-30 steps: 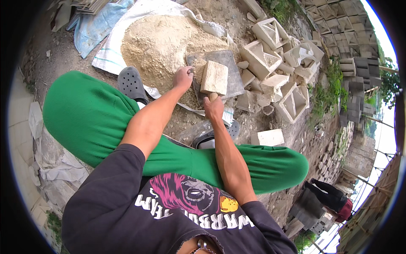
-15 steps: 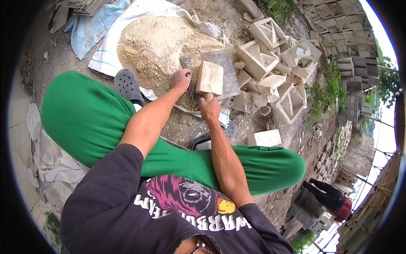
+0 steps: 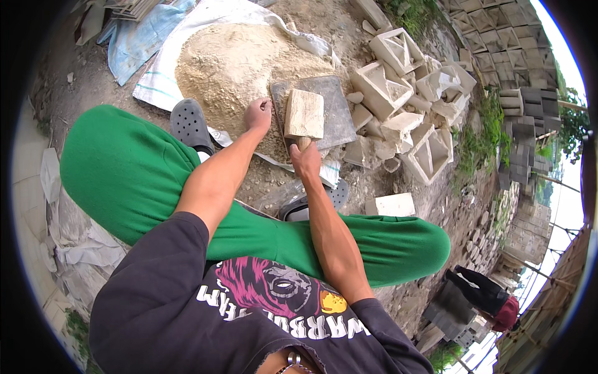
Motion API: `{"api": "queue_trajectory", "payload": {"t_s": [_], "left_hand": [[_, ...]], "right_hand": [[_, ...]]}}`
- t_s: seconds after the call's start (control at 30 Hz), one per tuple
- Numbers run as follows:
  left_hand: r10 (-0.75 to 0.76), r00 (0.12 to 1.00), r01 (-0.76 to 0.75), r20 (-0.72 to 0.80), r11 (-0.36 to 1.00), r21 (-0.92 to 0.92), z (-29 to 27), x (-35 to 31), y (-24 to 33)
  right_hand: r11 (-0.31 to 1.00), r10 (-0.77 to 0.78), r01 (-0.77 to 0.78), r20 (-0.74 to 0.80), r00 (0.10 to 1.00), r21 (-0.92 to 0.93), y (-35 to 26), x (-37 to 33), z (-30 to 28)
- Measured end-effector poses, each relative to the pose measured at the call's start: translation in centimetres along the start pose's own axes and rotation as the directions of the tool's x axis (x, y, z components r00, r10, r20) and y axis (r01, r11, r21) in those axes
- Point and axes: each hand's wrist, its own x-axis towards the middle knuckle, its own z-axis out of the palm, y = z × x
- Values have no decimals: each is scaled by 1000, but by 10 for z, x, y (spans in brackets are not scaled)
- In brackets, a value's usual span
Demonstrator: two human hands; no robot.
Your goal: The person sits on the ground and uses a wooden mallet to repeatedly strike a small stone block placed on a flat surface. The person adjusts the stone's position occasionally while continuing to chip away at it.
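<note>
My right hand [image 3: 306, 161] is wrapped round the short handle of a wooden mallet [image 3: 304, 115]. The mallet's blocky, pale head lies over a dark grey flat slab [image 3: 337, 112]; whether it touches the slab I cannot tell. Left of the mallet, my left hand [image 3: 258, 115] is closed, thumb and fingers together, at the slab's left edge. What it holds, if anything, is too small to make out. Beyond both hands spreads a heap of tan crushed rubble and powder [image 3: 227, 59] on a white woven sack [image 3: 152, 86].
Broken pale hollow blocks [image 3: 382, 87] are piled right of the slab, with a loose pale piece [image 3: 390, 205] nearer me. A blue sheet [image 3: 132, 47] lies far left. Stacked blocks [image 3: 523, 134] stand at the right; a person [image 3: 483, 293] bends over at the lower right.
The mallet and my right hand have shifted slightly left. My left hand has moved a little left and up, away from the mallet.
</note>
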Motion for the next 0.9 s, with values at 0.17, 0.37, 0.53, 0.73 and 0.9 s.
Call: {"api": "queue_trajectory", "payload": {"t_s": [0.17, 0.37, 0.53, 0.73, 0.9], "left_hand": [[-65, 995, 61, -73, 997, -55, -1, -17, -6], [-428, 903, 422, -38, 899, -119, 18, -53, -55], [-413, 892, 417, 185, 909, 19, 31, -99, -7], [-361, 901, 344, 242, 933, 108, 55, -102, 0], [-482, 871, 492, 99, 853, -177, 76, -103, 11]], "right_hand": [[996, -13, 23, -113, 993, 83, -11, -4, -3], [999, -19, 17, -25, 1000, -45, -20, -5, -6], [982, 101, -81, -118, 988, 168, 7, 15, -20], [861, 125, -24, -166, 978, 509, -24, 3, -104], [744, 128, 22, -174, 976, 668, -61, -42, -178]]}}
